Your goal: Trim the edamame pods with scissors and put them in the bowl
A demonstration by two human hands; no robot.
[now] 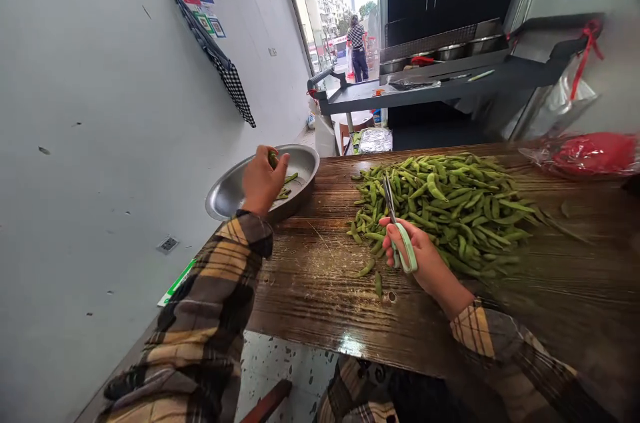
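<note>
The left hand is partly curled, held above a shallow metal bowl; green pods show between its thumb and fingers, though how many is hidden. The right hand is closed around scissors, its fingers at the pale green handles and the blades pointing away from the person.

A broad pile of pods lies just beyond and to the right of the right hand, the blades reaching over its near left edge. A few loose pods lie near that hand, and several cut a small green cluster inside the bowl.

All this rests on a dark, wood-grained, glossy worktop. A red bundle in clear plastic sits at its far right. Left is a white wall with a hanging checked cloth; beyond the doorway stands a person in stripes.
</note>
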